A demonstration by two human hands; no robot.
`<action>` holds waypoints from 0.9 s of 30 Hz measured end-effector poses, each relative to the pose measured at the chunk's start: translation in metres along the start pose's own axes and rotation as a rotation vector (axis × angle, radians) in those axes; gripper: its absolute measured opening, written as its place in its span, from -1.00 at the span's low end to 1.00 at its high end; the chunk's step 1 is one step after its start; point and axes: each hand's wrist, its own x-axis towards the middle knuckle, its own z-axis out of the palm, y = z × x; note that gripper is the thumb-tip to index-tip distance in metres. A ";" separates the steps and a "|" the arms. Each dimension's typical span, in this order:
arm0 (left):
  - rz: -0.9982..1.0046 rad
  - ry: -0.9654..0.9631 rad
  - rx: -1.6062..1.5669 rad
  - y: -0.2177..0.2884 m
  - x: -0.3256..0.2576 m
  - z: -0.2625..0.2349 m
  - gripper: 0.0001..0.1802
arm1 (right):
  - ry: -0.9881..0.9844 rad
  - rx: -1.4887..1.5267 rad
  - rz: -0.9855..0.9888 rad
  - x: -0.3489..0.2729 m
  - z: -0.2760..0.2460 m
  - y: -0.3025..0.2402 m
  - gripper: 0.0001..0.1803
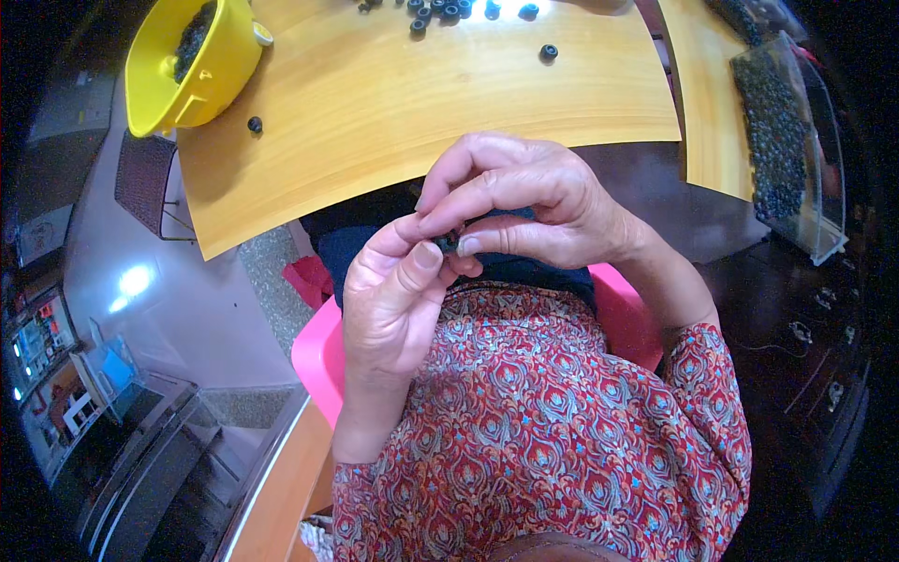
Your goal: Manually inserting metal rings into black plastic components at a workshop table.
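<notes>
Close to my body, just off the table's near edge, my two hands meet at their fingertips. My left hand [389,300] pinches a small dark part [447,242] between thumb and fingers. From the other side, the thumb and fingers of my right hand [543,201] close on the same part. Fingers cover most of it, so its exact shape is hidden. Beyond my hands, several small black ring-like parts [451,13] lie grouped at the table's far side. A lone black ring-like part [549,53] sits nearer, and a small black piece [255,124] rests at the left.
A yellow tub [220,89] with dark pieces inside stands at the left of the wooden table [393,112]. To the right, a clear bin [815,159] full of small dark pieces is beside another wooden surface [716,112]. A pink chair [318,351] surrounds my seat.
</notes>
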 end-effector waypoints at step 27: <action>-0.018 -0.099 -0.124 -0.008 0.023 -0.010 -0.70 | 0.214 -0.022 0.289 -0.005 -0.025 0.019 -0.83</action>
